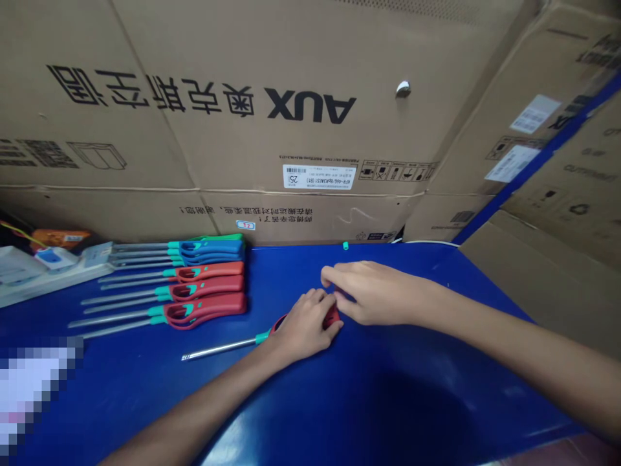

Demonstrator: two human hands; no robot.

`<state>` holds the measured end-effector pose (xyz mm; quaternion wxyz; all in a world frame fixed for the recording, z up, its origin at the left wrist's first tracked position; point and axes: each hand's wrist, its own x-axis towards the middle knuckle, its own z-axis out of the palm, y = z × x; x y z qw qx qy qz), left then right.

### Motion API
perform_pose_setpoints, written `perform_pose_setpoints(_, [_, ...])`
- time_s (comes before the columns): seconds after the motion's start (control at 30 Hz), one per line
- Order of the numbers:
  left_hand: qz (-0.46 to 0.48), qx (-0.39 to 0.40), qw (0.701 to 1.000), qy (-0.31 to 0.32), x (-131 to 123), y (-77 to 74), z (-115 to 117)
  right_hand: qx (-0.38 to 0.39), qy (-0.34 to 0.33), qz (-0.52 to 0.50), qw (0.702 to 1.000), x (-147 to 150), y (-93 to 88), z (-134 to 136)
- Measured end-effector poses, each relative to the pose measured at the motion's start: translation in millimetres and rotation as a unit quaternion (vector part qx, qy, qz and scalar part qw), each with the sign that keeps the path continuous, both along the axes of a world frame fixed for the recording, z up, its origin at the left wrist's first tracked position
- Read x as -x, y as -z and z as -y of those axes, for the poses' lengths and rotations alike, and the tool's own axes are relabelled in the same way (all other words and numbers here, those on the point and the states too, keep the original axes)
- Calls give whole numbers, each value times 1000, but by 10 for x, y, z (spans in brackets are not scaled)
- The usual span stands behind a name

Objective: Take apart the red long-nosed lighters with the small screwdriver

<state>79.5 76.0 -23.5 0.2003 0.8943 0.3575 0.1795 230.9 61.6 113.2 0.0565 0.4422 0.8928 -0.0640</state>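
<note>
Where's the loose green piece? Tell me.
In the head view, the loose green piece lies right of centre on the blue table, between the right hand and cardboard box.

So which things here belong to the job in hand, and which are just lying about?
Job in hand:
red lighter in the left hand, right hand beside its end
probably the lined-up lighters
possibly the small teal piece, matching their trim

Probably lying about:
white power strip
cardboard boxes

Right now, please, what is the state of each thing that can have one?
Held lighter: rod pointing left
Left hand: closed around that lighter
Right hand: curled, contact unclear
Lighter row: lying, rods pointing left
Green piece: lying loose
Carton: printing upside down
Power strip: on/off unclear
</note>
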Motion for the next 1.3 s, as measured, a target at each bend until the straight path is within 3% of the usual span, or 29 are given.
perform_pose_setpoints(0.23, [-3,-8,1000,-1,-3,1,1,-7,10,0,1000,-30,-13,-10])
perform_pose_setpoints(0.37, [-9,-15,1000,0,2,8,3,18,-24,-48,998,-34,-7,-33])
perform_pose_setpoints(0.57, [-14,-4,1000,-6,6,8,12,-44,8,53,998,-13,44,-28])
perform_pose_setpoints(0.7, [2,-3,1000,1,5,-5,11,31,-21,-54,998,-65,48,-30])
perform_pose_setpoints(0.8, [6,2,1000,1,-2,-6,3,63,-37,-77,994,-77,55,-18])
perform_pose_setpoints(1.03, [12,8,1000,10,-21,-6,-25,-55,-11,48,997,46,121,26])
perform_pose_setpoints(1.3, [20,8,1000,15,-31,-10,-11,-4,23,-68,997,35,224,3])
